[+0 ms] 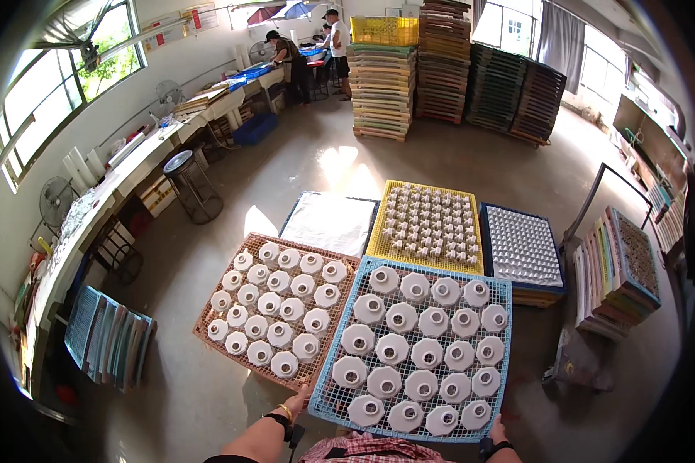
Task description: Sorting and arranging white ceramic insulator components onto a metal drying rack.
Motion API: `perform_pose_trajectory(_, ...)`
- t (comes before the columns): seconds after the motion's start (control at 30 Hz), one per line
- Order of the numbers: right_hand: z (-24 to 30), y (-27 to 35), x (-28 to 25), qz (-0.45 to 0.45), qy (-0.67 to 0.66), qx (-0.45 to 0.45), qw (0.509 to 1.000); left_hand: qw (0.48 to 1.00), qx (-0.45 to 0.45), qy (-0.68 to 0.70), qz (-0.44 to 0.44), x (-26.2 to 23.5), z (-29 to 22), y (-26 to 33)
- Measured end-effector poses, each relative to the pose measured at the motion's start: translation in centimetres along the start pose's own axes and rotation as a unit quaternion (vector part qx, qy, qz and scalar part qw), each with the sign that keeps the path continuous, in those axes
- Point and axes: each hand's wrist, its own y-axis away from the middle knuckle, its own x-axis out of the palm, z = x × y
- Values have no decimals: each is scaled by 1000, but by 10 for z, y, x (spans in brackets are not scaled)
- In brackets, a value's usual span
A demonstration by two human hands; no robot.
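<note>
A light-blue plastic mesh tray (328,405) lies level in front of me, carrying rows of white octagonal pieces (418,352), each with a round opening. My left hand (296,403) closes on its near left corner, with the fingers partly hidden. At the near right corner, my right hand (499,430) grips the same tray's edge. Left of it, and partly overlapped by it, a brown mesh tray (340,255) bears smaller white pieces of similar shape. Just beyond is a yellow mesh tray (375,241) with many small white knobbly pieces.
A dark-blue tray (484,231) of small white pieces and a white-covered tray (328,221) stand beyond. Tray stacks (618,270) sit by a trolley (583,359) at right; blue trays (108,336) at left. A workbench (123,185) lines the left wall. Two people stand far back.
</note>
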Motion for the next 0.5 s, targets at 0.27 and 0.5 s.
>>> perform_pose_trajectory(0.27, -27, 29, -40, 34, 98, -99, 990, 986, 29, 57, -152, -12, 111, 191)
perform_pose_trajectory(0.5, -61, 76, -85, 28, 120, -167, 978, 978, -131, 21, -162, -38, 296, 318)
